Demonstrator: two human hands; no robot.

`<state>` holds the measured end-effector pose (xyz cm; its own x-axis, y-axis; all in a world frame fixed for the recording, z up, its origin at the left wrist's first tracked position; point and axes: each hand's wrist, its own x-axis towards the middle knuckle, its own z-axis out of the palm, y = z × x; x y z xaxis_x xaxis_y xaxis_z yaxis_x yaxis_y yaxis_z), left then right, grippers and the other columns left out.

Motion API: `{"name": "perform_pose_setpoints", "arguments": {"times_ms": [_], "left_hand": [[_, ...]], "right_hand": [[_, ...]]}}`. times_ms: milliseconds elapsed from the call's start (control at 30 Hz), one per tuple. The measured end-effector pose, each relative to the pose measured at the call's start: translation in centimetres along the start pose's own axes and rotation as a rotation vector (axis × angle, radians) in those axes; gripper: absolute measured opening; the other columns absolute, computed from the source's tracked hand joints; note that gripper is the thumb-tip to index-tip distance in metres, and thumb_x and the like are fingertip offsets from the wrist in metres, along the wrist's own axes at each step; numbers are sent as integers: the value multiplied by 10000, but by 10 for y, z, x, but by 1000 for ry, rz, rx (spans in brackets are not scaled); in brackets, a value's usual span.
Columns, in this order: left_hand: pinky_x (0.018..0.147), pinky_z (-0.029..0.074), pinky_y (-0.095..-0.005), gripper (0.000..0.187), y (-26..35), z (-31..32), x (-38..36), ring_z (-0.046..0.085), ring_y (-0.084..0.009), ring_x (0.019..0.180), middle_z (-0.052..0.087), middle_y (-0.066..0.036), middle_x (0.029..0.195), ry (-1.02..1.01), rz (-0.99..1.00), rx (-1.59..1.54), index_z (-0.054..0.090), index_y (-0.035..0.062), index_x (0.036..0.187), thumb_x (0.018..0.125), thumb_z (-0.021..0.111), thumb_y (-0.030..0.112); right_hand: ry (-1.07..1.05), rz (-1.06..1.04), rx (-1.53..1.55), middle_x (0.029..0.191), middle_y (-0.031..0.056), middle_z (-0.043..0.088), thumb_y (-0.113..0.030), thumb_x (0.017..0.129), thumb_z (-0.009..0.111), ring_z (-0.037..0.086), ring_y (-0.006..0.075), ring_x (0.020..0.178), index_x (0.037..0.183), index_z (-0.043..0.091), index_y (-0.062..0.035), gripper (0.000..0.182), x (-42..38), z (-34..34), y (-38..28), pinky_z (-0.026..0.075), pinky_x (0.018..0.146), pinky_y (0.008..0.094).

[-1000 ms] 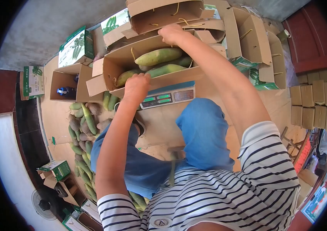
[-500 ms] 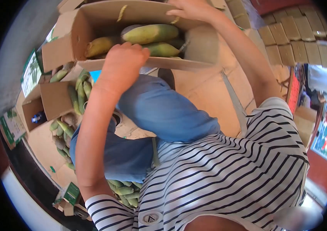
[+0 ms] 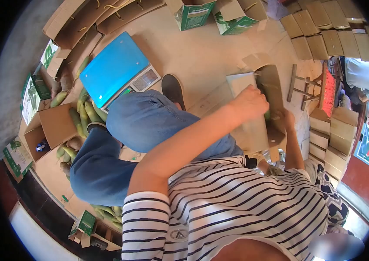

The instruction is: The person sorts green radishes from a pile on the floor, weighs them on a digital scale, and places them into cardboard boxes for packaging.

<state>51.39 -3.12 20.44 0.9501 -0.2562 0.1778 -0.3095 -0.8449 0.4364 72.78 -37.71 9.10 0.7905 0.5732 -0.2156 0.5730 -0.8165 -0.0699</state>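
Observation:
The open cardboard box (image 3: 256, 126) now stands to my right, with long green gourds (image 3: 267, 114) partly visible inside. My left hand (image 3: 253, 103) reaches across my body and is closed on the box's near edge. On the far side, my right hand (image 3: 287, 119) is against the box wall, its fingers mostly hidden and blurred. A blue-topped digital scale (image 3: 115, 65) sits on the floor in front of my knees, its platform bare.
Loose long gourds (image 3: 89, 114) lie by my left foot. Green printed boxes (image 3: 195, 15) stand ahead, and open cartons (image 3: 73, 21) at the upper left. Flat cartons (image 3: 319, 41) are stacked at the right, near a wooden stool (image 3: 308, 89). A person in patterned clothing (image 3: 334, 206) is close on my right.
The box of gourds has moved from in front of me to my right side, carried by both hands. The blue scale has come into full view.

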Motion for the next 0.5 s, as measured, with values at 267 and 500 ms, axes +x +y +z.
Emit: {"name": "perform_pose_setpoints", "arguments": {"times_ms": [267, 500], "left_hand": [[738, 459, -388, 148, -25, -152, -116, 566, -315, 838, 578, -122, 841, 44, -349, -120, 582, 41, 894, 760, 584, 102], [763, 464, -353, 160, -54, -171, -201, 590, -304, 854, 609, -152, 917, 316, -783, -173, 588, 8, 969, 833, 583, 92]], "right_hand": [[-286, 494, 166, 831, 172, 663, -310, 759, 650, 639, 308, 817, 937, 653, -46, 319, -51, 30, 108, 486, 741, 400], [356, -199, -36, 962, 159, 619, -277, 878, 500, 580, 352, 908, 1085, 569, -74, 298, 127, -95, -47, 464, 768, 414]]}}
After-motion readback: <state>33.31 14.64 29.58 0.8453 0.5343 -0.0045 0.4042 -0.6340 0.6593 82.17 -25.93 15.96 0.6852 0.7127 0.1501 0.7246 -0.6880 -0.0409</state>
